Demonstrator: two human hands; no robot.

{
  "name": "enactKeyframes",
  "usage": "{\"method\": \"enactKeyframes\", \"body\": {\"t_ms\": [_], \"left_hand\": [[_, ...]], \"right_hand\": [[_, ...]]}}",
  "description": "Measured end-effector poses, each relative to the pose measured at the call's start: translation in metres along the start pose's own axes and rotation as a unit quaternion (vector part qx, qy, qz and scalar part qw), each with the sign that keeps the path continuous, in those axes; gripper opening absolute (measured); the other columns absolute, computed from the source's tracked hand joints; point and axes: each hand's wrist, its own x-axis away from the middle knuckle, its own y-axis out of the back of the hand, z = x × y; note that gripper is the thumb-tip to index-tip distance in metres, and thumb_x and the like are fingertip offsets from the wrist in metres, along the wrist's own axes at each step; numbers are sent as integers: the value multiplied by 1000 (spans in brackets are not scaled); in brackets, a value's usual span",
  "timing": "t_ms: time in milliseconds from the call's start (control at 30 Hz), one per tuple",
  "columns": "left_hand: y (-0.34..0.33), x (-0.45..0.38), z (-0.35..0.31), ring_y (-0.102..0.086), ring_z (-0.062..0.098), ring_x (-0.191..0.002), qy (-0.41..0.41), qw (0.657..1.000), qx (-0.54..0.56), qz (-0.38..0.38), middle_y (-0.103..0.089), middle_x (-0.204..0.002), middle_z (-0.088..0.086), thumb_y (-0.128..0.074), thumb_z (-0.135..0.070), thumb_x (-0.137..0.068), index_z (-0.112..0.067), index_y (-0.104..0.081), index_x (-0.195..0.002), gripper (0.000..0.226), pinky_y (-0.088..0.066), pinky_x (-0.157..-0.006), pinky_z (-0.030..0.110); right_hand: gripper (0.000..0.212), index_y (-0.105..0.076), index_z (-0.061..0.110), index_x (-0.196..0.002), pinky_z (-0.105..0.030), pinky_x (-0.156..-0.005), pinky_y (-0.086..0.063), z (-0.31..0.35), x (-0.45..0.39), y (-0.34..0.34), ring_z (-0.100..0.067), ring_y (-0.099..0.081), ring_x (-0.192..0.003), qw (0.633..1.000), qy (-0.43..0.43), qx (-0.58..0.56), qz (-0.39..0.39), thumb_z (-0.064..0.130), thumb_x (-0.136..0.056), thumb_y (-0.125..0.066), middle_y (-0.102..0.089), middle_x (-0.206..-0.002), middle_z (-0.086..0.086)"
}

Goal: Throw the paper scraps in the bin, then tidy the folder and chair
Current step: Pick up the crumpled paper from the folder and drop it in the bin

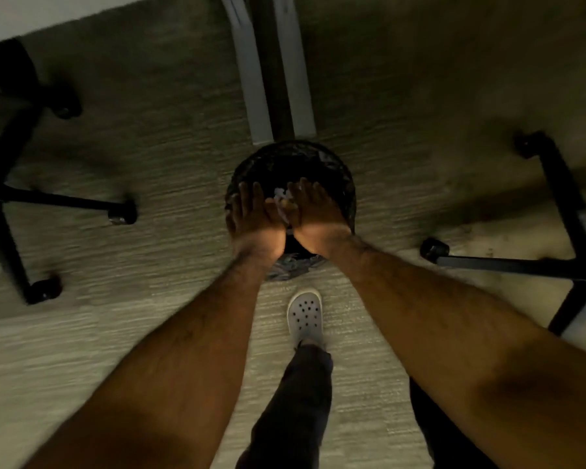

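Note:
A black mesh bin (332, 167) stands on the carpet below me, lined with a dark bag. My left hand (256, 220) and my right hand (313, 214) are held side by side over its mouth, palms turned inward and fingers spread. Between them white paper scraps (282, 198) show, some lying against my palms and fingers and some apparently loose in the gap. The frame is blurred, so I cannot tell whether any scraps lie in the bin. No folder is in view.
A black swivel chair base (11, 211) with castors stands at the left, another chair base (562, 231) at the right. White desk legs (251, 79) rise just behind the bin. My foot in a white clog (304, 314) is planted just before the bin.

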Motion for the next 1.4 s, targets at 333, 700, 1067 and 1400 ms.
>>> {"method": "enactKeyframes", "body": {"t_ms": [333,700,1067,1400], "left_hand": [[27,42,-12,-20,36,-144,-69,997,-27,3,-24,-156,19,-18,-35,-91,-5,-27,-147,64,-19,-115,52],[58,104,-108,-40,30,-135,-209,974,63,-60,-49,-141,16,-22,-32,-99,-6,-58,-123,50,-18,-116,50],[69,165,-282,-31,22,-141,-402,909,113,-8,-41,-149,10,-22,-33,-99,-8,-53,-131,51,-12,-119,44],[30,225,-447,-44,21,-130,-562,822,87,18,-53,-136,9,-40,-30,-97,-10,-46,-136,45,-25,-115,44]], "right_hand": [[57,-38,11,-143,-42,-111,-28,5,38,27,-31,-31,-140,995,37,58,-67,45,-99,-34,-37,-151,-17],[64,-51,9,-130,-45,-105,-35,-9,127,112,-28,-48,-120,977,3,-59,-204,54,-96,-20,-56,-128,-12],[60,-50,9,-134,-45,-111,-33,-94,215,231,-21,-38,-136,914,-43,-101,-391,50,-97,-28,-48,-144,-9],[53,-51,12,-134,-39,-109,-37,-221,310,341,-18,-42,-133,823,-137,-77,-547,47,-98,-36,-50,-142,-6]]}}
